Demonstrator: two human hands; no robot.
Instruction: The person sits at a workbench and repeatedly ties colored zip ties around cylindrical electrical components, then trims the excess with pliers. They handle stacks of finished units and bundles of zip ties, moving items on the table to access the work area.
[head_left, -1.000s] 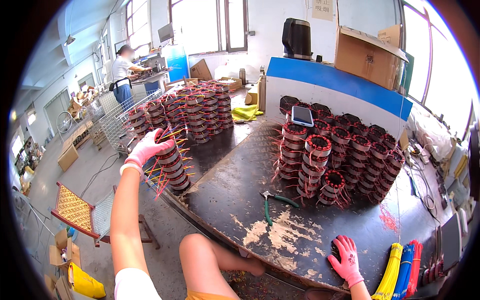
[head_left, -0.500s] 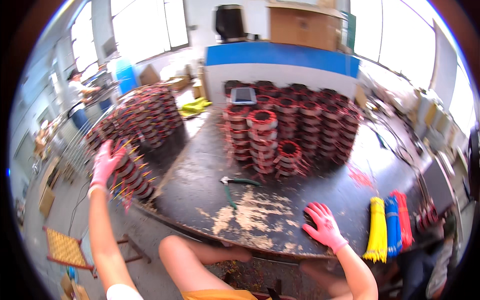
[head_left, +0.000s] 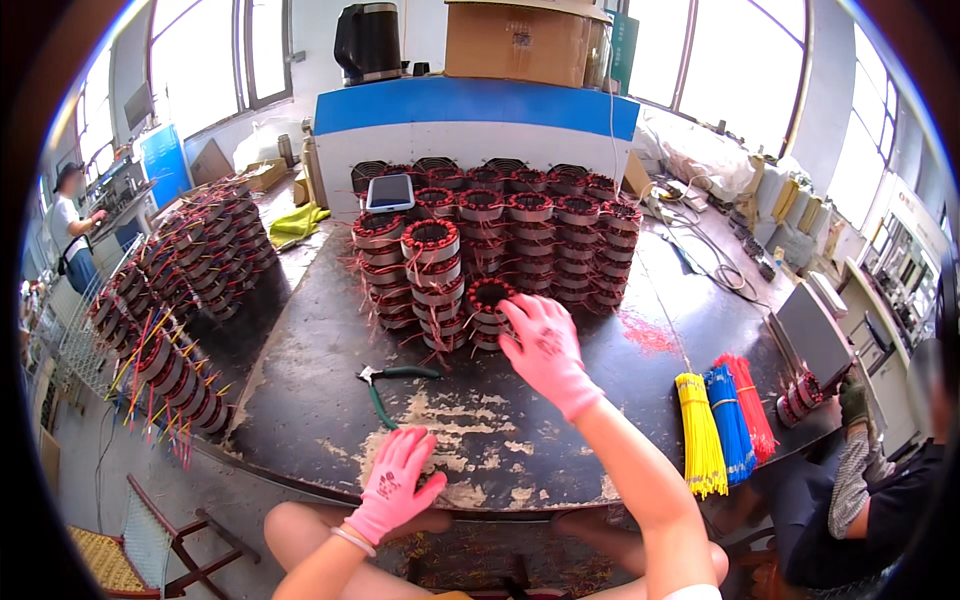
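My right hand [head_left: 548,352], in a pink glove, grips the right rim of the top motor stator [head_left: 490,293] on a short stack, its fingertips at the central hole. The stator is ring-shaped, with dark red windings and a grey metal body. My left hand [head_left: 396,484], also pink-gloved, rests open on the worn table top near the front edge, holding nothing. Just beyond it lie green-handled cutting pliers [head_left: 385,385] with their handles spread. Taller stator stacks [head_left: 432,275] stand behind and to the left of the short one.
A phone [head_left: 390,193] lies on a rear stack. More stators with coloured leads [head_left: 180,375] are piled left. Yellow [head_left: 702,430], blue [head_left: 730,425] and red [head_left: 747,400] wire bundles lie right. A co-worker's gloved hand [head_left: 853,400] is beside another stator group [head_left: 800,398].
My left hand has left the stators on the left and come down to the front of the table. My right hand has moved forward from the table top to the short stack. The view has turned right.
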